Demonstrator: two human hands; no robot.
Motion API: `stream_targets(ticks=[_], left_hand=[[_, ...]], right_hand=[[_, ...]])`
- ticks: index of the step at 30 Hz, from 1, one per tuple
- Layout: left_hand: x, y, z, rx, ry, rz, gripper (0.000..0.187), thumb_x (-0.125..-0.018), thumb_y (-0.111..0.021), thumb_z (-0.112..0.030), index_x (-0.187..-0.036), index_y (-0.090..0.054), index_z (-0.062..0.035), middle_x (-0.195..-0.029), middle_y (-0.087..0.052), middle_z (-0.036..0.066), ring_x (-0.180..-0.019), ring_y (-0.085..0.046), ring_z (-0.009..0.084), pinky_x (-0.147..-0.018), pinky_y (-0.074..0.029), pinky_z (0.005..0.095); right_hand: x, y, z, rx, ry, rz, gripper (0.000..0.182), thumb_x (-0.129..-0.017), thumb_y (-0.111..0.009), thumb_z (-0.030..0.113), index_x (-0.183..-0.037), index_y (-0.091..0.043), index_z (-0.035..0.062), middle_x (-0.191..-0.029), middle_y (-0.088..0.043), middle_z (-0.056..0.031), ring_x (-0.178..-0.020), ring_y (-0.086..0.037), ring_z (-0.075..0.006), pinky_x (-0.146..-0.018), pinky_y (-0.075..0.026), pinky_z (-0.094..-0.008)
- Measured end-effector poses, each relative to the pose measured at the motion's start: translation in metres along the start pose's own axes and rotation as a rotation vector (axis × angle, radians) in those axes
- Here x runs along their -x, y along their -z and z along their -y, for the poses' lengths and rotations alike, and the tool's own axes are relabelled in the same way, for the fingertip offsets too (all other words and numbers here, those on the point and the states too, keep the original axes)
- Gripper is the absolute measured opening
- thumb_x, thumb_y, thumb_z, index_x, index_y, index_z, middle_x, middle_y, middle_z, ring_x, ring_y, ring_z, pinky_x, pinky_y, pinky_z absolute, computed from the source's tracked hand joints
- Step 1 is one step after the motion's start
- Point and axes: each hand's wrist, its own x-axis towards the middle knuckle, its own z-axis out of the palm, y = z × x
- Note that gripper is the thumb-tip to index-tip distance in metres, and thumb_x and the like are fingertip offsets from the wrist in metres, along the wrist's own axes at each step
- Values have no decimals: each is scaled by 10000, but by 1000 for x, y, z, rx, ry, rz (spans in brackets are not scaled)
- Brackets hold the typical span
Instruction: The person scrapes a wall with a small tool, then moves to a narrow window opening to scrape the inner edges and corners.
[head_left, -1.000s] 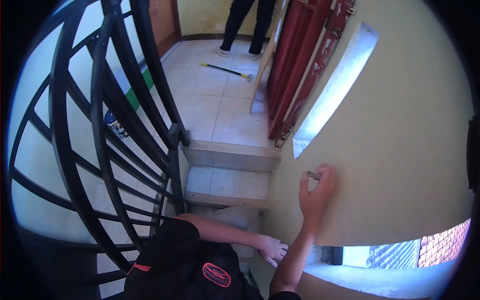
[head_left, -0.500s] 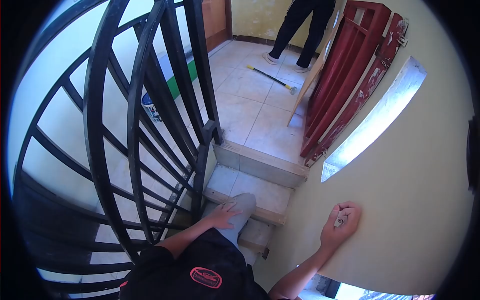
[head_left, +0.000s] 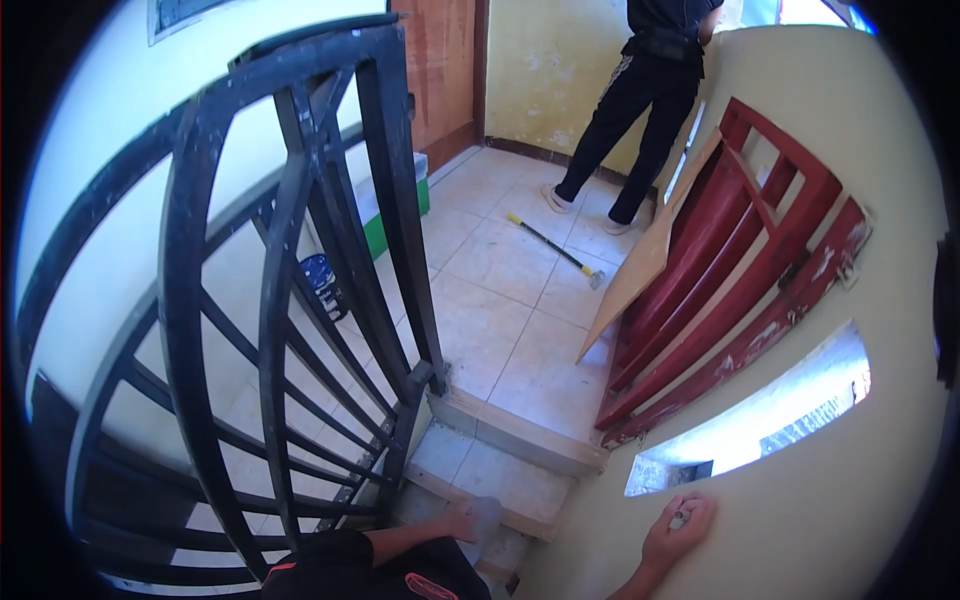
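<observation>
My left hand (head_left: 462,522) rests with spread fingers on my grey-clad knee (head_left: 486,516), above the tiled steps (head_left: 500,463). Curled against the cream wall (head_left: 790,520), below the slot window, my right hand (head_left: 680,522) holds a small pale object (head_left: 680,519) too small to make out. Just above it is the slot window (head_left: 765,425).
A black metal railing (head_left: 280,330) rises at the left. Red metal frames (head_left: 730,260) and a thin brown board (head_left: 640,270) lean on the right wall. A long-handled hammer (head_left: 555,245) lies on the landing near a standing person (head_left: 645,110). A paint can (head_left: 322,285) stands behind the railing.
The view has tilted up, so the landing, railing top and more of the other person show. Both my hands now appear lower in the frame, still on the knee and at the wall.
</observation>
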Motion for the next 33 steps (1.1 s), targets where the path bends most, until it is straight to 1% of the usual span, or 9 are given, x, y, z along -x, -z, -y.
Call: stream_targets(ticks=[5,8,17,23,24,25,28,30,33], left_hand=[[50,47,12,181,-63,205,904,-820,-605,-669,-1547,-306,-221,-1596,-240,199,-1405,-357,408,-1134,-322,533],[103,82,21,473,-174,261,892,-843,-566,-678,-1555,-288,-217,-1607,-224,172,-1422,-330,386,-1143,-306,528],[214,177,10,1138,-480,181,860,-913,-451,-703,-1580,-232,-205,-1638,-179,92,-1473,-248,319,-1171,-257,514],[203,307,-17,1209,-249,26,850,-957,-369,-714,-1599,-161,-199,-1660,-117,45,-1512,-147,263,-1189,-207,522],[200,357,-26,1284,-176,63,857,-957,-365,-716,-1602,-140,-199,-1663,-93,47,-1519,-113,257,-1188,-198,535],[192,394,-33,1230,-200,31,853,-956,-397,-700,-1601,-138,-208,-1659,-107,58,-1520,-109,270,-1184,-210,534],[196,495,-76,876,-431,-273,842,-944,-535,-619,-1588,-177,-213,-1634,-164,109,-1518,-105,335,-1173,-247,521],[251,560,-126,821,-368,-481,796,-961,-622,-449,-1575,-205,-163,-1615,-170,158,-1504,-158,304,-1137,-337,470],[320,615,-155,671,-447,-807,780,-932,-668,-369,-1544,-270,-95,-1596,-214,186,-1511,-155,317,-1167,-296,444]], right_hand=[[-8,-6,19,164,-146,15,144,-735,-562,-25,-757,-419,-33,-817,-455,-195,-775,-511,-406,-706,-425,-488],[-5,-9,2,425,-72,31,338,-839,-669,283,-861,-533,-26,-871,-524,-247,-837,-546,-418,-772,-464,-525],[-6,-26,-1,544,-93,-3,375,-868,-624,319,-791,-522,-34,-841,-507,-224,-773,-513,-442,-726,-441,-535],[4,-122,-17,-430,-460,641,312,-923,-606,352,-850,-587,50,-937,-571,-220,-992,-548,-429,-877,-398,-577],[-25,-136,6,-335,-292,741,195,-818,-591,177,-804,-545,-12,-903,-539,-229,-905,-549,-437,-806,-423,-543],[-65,-156,35,-245,-116,833,113,-713,-575,1,-758,-503,-74,-869,-508,-239,-818,-549,-445,-734,-448,-509],[-123,-189,33,-179,-97,919,146,-764,-604,80,-782,-588,-64,-886,-572,-241,-857,-587,-457,-767,-464,-530],[-150,-197,25,-190,-92,912,203,-782,-635,124,-813,-569,-66,-853,-556,-244,-845,-567,-462,-753,-451,-521],[-217,-203,15,-135,-124,1023,254,-830,-617,163,-904,-581,-77,-897,-575,-264,-893,-571,-483,-819,-448,-517]])
